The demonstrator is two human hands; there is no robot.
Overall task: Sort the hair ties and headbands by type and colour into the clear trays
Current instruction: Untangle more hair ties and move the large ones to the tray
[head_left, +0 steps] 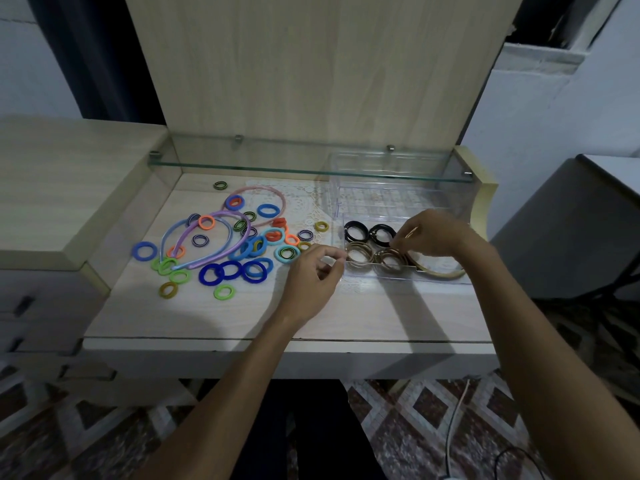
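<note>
A heap of coloured hair ties (254, 247) lies on the desk's left half, with blue, purple (221, 237) and pink (263, 199) headbands among them. At the right, a clear tray (408, 277) holds black ties (356, 231), beige ties (360, 256) and a beige headband (446, 273). My right hand (433, 233) hovers over this tray and pinches something thin and beige by the fingertips. Just left of the tray's corner, my left hand (317, 271) has its fingers curled; whether it holds anything is unclear.
A second clear tray (388, 194) stands behind the first, under a glass shelf (311, 168). A raised wooden block (69, 188) borders the desk on the left. A dark chair sits at the right, and cables lie on the patterned floor.
</note>
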